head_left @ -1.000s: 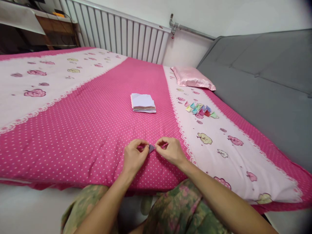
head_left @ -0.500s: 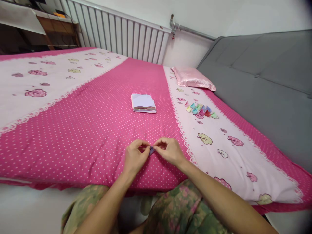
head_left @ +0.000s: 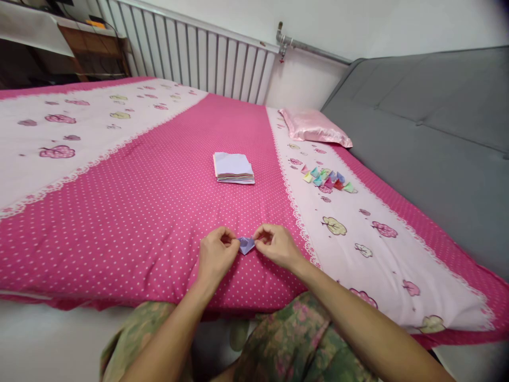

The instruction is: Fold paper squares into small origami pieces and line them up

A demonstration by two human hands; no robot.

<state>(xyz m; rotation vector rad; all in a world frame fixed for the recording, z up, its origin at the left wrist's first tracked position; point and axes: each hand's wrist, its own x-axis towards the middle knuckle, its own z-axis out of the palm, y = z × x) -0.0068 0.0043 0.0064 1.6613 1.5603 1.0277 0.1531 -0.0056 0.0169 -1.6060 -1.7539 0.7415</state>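
Between my hands is a small folded piece of purple paper (head_left: pixel 246 245), wide at the top and coming to a point toward me. My left hand (head_left: pixel 218 251) pinches its left corner between thumb and forefinger. The right corner is pinched the same way by my right hand (head_left: pixel 277 245). Both hands are low over the pink dotted bedspread (head_left: pixel 159 212), close to the bed's near edge. Beyond them lies a square stack of coloured paper (head_left: pixel 234 165) with a pale lilac sheet on top. Several small folded paper pieces (head_left: pixel 328 180) in mixed colours sit to the right.
A pink satin pillow (head_left: pixel 314 127) lies at the far right of the bed, against a grey padded headboard (head_left: pixel 429 106). Behind the bed stand a white radiator (head_left: pixel 199 53) and a pipe (head_left: pixel 314 50). A wooden desk (head_left: pixel 93 42) is at the far left.
My hands have moved slightly apart, the left one shifting left. More of the purple paper now shows between them, spread wider than before.
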